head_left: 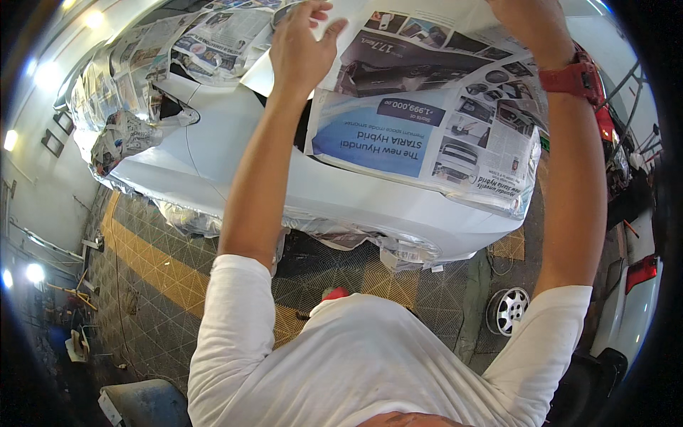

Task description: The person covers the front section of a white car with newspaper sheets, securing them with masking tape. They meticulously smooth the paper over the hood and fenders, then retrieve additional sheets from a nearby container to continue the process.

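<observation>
Sheets of newspaper [455, 60] lie over the rear part of a white car [213, 153] in front of me. My left hand [302, 46] is raised over the far side of the car, thumb and fingers apart, with nothing seen in it. A pale blank paper edge [260, 75] shows just left of its wrist. My right hand [525, 21] reaches over the newspaper's far right part, below a red wristwatch [573, 80]. Its fingers run out of the picture at the top, so their grip is hidden.
More newspaper [128, 67] covers the car's left end. Clear plastic film [409, 252] hangs at the wheel arch. A wheel rim [508, 311] lies on the patterned floor [153, 260]. At right stands a car panel with a red lamp [641, 273]; a blue-grey container [146, 404] sits lower left.
</observation>
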Available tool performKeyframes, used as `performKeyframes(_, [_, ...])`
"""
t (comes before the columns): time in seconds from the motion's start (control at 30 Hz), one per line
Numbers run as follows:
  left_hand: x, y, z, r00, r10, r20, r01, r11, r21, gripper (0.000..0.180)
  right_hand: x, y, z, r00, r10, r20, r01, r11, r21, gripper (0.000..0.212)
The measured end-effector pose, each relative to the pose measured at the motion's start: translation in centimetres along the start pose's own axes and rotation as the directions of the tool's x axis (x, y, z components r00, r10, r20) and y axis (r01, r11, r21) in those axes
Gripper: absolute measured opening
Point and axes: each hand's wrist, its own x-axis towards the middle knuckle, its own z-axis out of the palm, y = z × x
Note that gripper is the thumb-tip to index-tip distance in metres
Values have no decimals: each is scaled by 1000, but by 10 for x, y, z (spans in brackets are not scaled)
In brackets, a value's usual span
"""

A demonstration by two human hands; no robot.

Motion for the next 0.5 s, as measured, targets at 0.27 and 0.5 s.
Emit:
performKeyframes(0.27, [-229,-36,-45,928,-324,-182,346,933,102,17,-5,-16,9,997,-43,-57,45,999,25,17])
performKeyframes(0.5, [-241,-109,-44,893,-372,252,303,913,273,19,15,4,3,973,-67,222,67,998,9,18])
